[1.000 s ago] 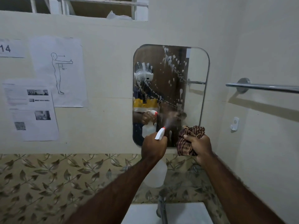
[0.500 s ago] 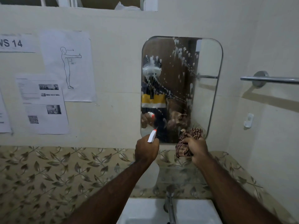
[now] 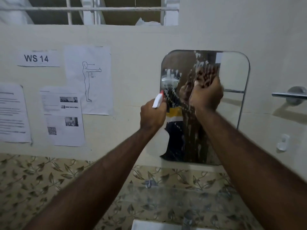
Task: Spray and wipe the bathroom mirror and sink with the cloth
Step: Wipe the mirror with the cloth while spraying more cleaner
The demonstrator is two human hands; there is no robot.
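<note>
The rounded wall mirror (image 3: 232, 77) is speckled with white spray drops and runs. My right hand (image 3: 206, 97) presses the brown checked cloth (image 3: 207, 77) against the upper middle of the glass. My left hand (image 3: 152, 115) grips the translucent spray bottle (image 3: 157, 141) by its neck at the mirror's left edge; its white trigger head with a red tip points at the glass. The white sink (image 3: 149, 225) shows only as a sliver at the bottom edge, with the tap (image 3: 186, 221) blurred beside it.
A glass shelf (image 3: 174, 186) runs under the mirror above leaf-patterned tiles (image 3: 41, 188). Printed sheets (image 3: 63, 117) and a "WS 14" label hang on the left wall. A chrome towel bar (image 3: 290, 95) and a small white hook (image 3: 282, 141) are on the right wall.
My right hand has lifted the cloth from below the mirror's lower edge up onto the upper glass. My left hand with the bottle has risen too. The view has tilted upward.
</note>
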